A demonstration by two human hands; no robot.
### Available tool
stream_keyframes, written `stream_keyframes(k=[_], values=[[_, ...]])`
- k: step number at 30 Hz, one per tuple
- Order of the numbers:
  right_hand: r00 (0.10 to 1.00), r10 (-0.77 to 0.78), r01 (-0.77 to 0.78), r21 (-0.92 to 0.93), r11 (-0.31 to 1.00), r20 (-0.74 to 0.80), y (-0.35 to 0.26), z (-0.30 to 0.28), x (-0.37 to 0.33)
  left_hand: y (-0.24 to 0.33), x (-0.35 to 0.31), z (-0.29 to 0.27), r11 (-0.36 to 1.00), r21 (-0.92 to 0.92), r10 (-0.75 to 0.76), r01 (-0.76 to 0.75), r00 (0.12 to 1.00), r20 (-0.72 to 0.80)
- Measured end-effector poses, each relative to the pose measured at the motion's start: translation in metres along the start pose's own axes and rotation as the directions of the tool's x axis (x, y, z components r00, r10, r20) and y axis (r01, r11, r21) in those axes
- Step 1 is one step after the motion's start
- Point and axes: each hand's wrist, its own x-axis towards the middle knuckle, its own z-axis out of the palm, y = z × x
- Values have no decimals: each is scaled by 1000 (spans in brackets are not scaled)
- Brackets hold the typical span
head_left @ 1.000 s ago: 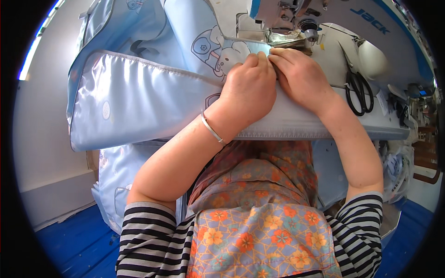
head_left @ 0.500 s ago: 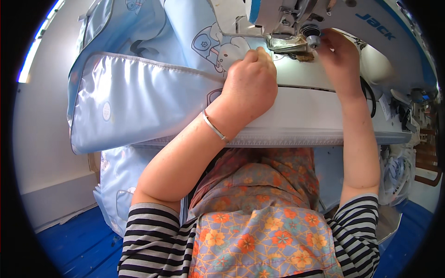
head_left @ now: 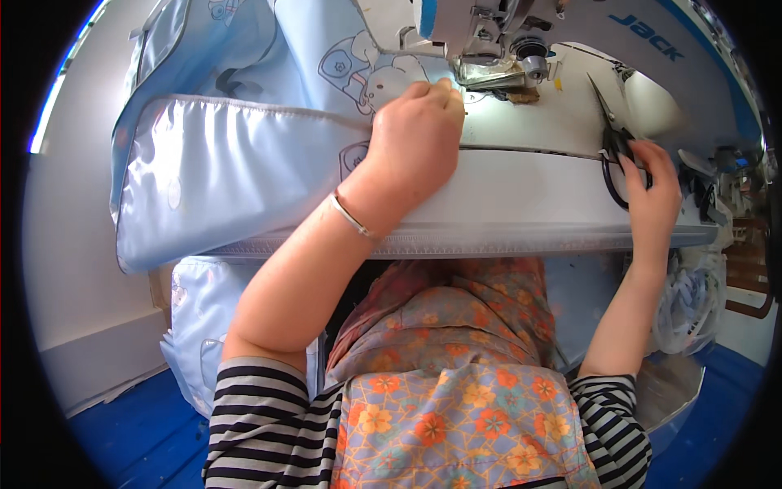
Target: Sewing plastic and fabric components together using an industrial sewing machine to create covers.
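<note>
Left hand (head_left: 417,138) covers blue fabric (head_left: 228,155), right hand (head_left: 654,186) partly hides scissors (head_left: 616,140), both grips unclear

Free lane over table (head_left: 533,183), between left hand (head_left: 417,134) and right hand (head_left: 654,183). Far: machine (head_left: 607,27) overhangs, limits height. Right: scissors (head_left: 617,140) and right hand obstruct. Left: raised cloth (head_left: 228,179) and left hand block low path.

Blue lettering (head_left: 648,37) on sewing machine (head_left: 588,23)
</note>
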Motion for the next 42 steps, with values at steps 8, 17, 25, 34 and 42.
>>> stream_keyframes(k=[8,17,25,34,42], values=[[956,175,-178,-8,984,235,22,-14,-2,-39,13,6,991,-50,-126,126,992,14],[620,-142,-676,617,403,772,-68,7,-34,-53,12,5,960,-18,-273,278,953,133],[466,53,-881,469,-64,883,-146,77,-26,-49,8,-4,964,-82,-245,253,965,97],[589,127,-783,602,-157,798,-163,101,-20,-45,9,-12,964,-86,-242,252,964,113],[598,126,-769,610,-191,792,-163,106,-19,-44,8,-7,967,-85,-233,241,968,94]])
